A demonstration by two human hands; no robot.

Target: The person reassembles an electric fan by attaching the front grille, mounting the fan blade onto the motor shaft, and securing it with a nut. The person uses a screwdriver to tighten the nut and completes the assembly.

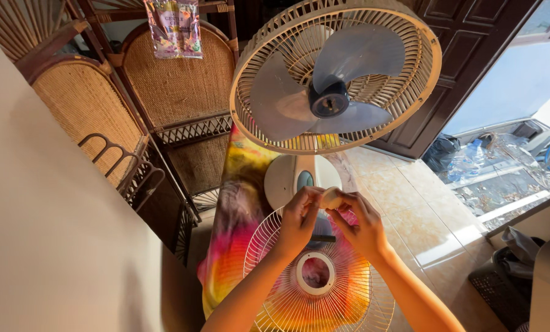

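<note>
While wicker chairs (164, 86) stand along the wall at the left, the left hand (299, 221) pinches a small pale cap (331, 197) from its left side, fingers closed on it. That cap sits between both hands, above a loose wire fan guard (275, 270) on a colourful cloth (238, 209). Gripping the cap's other side, the right hand (364, 226) touches the left. Overhead hangs the open fan (333, 74).

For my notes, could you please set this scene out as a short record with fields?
Left hand: holds a small round cream knob with the right hand
Fan: front guard off, blue blades bare
Loose guard: below the hands, lying on a colourful cloth
Backdrop: wicker chairs, tiled floor
</note>
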